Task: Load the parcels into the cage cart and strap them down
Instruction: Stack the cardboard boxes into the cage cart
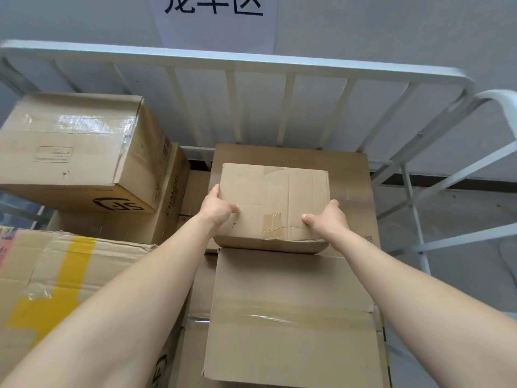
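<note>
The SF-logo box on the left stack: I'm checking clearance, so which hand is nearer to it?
Left. The left hand grips the small box at its left edge, on the side facing the SF-logo box; the right hand grips its right edge, farther away.

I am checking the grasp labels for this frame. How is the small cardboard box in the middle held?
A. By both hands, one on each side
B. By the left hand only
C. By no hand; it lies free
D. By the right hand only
A: the left hand and the right hand each grip one side of the small box, with both thumbs on its top face.
</note>
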`<state>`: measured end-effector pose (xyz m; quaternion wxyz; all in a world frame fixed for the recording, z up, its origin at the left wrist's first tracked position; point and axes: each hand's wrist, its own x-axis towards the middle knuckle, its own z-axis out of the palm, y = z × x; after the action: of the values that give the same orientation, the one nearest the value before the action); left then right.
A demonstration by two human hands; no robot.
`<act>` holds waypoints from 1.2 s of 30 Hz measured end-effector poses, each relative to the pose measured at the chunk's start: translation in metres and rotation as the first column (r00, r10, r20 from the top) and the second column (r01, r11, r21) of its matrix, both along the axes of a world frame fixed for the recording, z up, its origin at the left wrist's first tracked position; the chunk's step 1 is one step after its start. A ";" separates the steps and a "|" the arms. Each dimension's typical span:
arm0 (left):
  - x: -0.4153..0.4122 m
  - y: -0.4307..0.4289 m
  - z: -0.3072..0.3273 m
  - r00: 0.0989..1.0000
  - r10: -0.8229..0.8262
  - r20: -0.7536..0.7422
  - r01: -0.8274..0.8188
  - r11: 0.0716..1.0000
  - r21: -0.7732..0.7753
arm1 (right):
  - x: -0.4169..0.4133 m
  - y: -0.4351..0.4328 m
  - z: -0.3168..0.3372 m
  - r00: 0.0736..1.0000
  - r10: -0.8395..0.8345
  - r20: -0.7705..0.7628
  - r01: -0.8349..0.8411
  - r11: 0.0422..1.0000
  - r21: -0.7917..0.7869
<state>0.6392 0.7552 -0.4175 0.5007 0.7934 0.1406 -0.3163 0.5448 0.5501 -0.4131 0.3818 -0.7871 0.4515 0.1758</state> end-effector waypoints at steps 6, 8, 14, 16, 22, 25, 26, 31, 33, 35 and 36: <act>-0.020 0.011 0.010 0.998 0.060 0.026 -0.062 0.995 0.083 | -0.024 -0.006 0.014 0.998 0.051 0.043 -0.052 0.999 0.010; -0.035 0.019 0.016 0.997 0.082 0.012 -0.082 0.987 0.139 | -0.038 -0.008 0.022 0.997 0.063 0.035 -0.063 0.998 0.005; -0.092 0.033 0.022 0.998 0.034 -0.059 -0.021 0.978 0.207 | -0.092 -0.016 0.027 0.995 0.093 -0.043 -0.094 0.995 -0.021; -0.113 0.036 0.017 0.996 0.016 -0.083 0.002 0.975 0.222 | -0.112 -0.018 0.023 0.993 0.097 -0.069 -0.098 0.995 -0.021; -0.170 0.045 -0.009 0.993 0.040 -0.115 -0.008 0.963 0.271 | -0.171 -0.024 -0.006 0.988 0.065 -0.142 -0.063 0.998 0.021; -0.192 0.051 -0.024 0.981 0.057 -0.183 -0.005 0.963 0.271 | -0.190 -0.022 -0.022 0.983 0.035 -0.178 -0.021 0.997 0.076; -0.197 0.054 -0.030 0.978 0.053 -0.200 0.002 0.964 0.268 | -0.195 -0.021 -0.027 0.982 0.026 -0.189 -0.007 0.995 0.102; -0.209 0.063 -0.044 0.969 0.082 -0.233 -0.019 0.966 0.259 | -0.202 -0.015 -0.048 0.986 -0.024 -0.163 0.053 0.983 0.173; -0.209 0.066 -0.045 0.964 0.095 -0.250 -0.033 0.970 0.240 | -0.200 -0.013 -0.051 0.985 -0.038 -0.166 0.063 0.987 0.146; -0.210 0.070 -0.047 0.961 0.097 -0.260 -0.034 0.971 0.238 | -0.198 -0.009 -0.053 0.983 -0.037 -0.181 0.059 0.991 0.118; -0.210 0.073 -0.047 0.959 0.102 -0.264 -0.037 0.969 0.243 | -0.198 -0.007 -0.054 0.981 -0.033 -0.189 0.057 0.991 0.122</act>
<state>0.4291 0.8285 -0.4640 0.3894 0.7902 0.2732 -0.3864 0.3465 0.5432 -0.4672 0.3907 -0.7308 0.4911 0.2685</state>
